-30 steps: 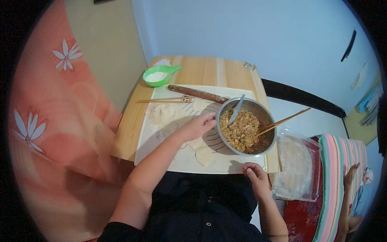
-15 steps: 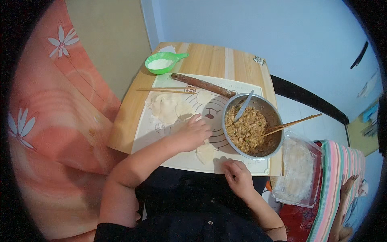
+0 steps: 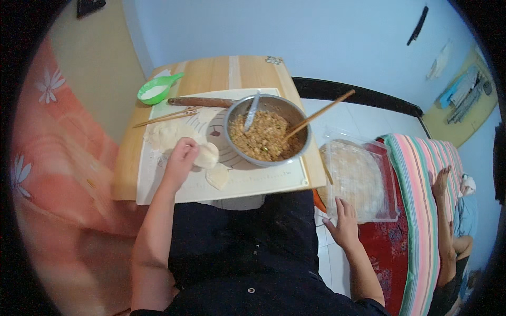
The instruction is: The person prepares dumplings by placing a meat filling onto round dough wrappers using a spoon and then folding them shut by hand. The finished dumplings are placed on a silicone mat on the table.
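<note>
My left hand (image 3: 181, 158) rests on the white pastry mat (image 3: 247, 181), its fingers closed around a lump of dough (image 3: 207, 155). A small flat dough round (image 3: 217, 176) lies just beside it. To the right stands a metal bowl (image 3: 266, 134) of minced filling with a spoon (image 3: 252, 111) and wooden chopsticks (image 3: 319, 113) in it. My right hand (image 3: 343, 225) is off the table, fingers spread, at the near edge of a clear plastic tray (image 3: 359, 179) with a floured layer in it.
A rolling pin (image 3: 201, 101), a second pair of chopsticks (image 3: 166, 116), a flattened dough sheet (image 3: 166, 134) and a green scoop of flour (image 3: 156, 90) sit on the wooden table (image 3: 126, 168). Another person's leg (image 3: 441, 210) lies on a striped mat (image 3: 416, 210) at right.
My right hand left the mat's front edge and moved right and down to the plastic tray. My left hand shifted slightly left onto the dough lump. The view swung right.
</note>
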A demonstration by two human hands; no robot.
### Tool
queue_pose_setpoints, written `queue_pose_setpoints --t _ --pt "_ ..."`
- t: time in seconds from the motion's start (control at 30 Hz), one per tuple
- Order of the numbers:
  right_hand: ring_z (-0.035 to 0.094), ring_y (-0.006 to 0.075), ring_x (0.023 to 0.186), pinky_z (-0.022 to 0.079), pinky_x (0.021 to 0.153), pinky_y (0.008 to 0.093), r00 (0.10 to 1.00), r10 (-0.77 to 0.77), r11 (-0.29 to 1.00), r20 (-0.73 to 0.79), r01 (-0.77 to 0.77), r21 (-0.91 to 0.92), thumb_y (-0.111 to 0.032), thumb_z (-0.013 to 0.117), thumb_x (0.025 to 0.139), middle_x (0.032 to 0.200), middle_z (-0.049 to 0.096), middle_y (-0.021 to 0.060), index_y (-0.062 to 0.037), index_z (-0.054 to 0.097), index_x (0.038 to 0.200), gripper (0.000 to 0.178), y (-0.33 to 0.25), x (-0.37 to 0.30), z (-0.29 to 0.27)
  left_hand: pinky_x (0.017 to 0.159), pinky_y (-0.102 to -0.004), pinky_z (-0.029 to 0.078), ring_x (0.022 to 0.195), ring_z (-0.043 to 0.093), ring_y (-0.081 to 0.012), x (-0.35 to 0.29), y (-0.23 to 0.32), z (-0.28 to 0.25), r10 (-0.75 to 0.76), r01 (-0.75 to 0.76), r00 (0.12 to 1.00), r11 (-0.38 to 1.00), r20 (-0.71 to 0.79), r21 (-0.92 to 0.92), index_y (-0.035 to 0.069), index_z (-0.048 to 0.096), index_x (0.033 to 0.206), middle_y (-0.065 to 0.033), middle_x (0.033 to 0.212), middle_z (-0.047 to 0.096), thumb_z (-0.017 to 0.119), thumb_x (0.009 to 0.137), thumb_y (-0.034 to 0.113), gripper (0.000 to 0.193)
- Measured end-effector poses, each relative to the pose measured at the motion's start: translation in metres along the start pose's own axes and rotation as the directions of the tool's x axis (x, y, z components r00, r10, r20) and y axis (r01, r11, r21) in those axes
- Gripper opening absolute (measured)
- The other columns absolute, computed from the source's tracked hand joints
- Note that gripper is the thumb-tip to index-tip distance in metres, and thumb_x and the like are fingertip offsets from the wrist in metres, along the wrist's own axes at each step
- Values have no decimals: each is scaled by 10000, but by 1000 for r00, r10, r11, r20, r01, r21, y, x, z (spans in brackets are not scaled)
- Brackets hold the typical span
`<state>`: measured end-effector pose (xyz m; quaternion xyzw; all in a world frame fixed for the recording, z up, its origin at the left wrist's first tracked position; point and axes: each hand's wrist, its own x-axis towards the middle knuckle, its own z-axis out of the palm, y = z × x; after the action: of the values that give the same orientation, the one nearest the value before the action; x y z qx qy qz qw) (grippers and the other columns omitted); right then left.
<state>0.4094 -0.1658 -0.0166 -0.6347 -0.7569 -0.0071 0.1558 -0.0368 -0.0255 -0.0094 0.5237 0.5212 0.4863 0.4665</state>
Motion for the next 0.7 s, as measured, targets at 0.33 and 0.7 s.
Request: queue_pose_setpoints --t 0.33,0.7 --pt "597 320 836 489 711 417 984 -176 984 -17 176 41 -122 624 786 923 633 121 -44 617 939 171 41 3 52 780 -247 541 980 596 -130 -43 -23 34 -355 184 935 478 3 -859 92 515 1130 -31 1086 602 503 936 102 195" --pt "600 320 849 490 717 416 974 -225 971 37 220 91 -162 617 812 941 630 145 -46 610 979 203 5 37 59 804 -280 517 1022 598 -152 -46 -13 75 -344 327 925 507 160 -797 57 566 1145 -75 1138 616 535 929 195 258"
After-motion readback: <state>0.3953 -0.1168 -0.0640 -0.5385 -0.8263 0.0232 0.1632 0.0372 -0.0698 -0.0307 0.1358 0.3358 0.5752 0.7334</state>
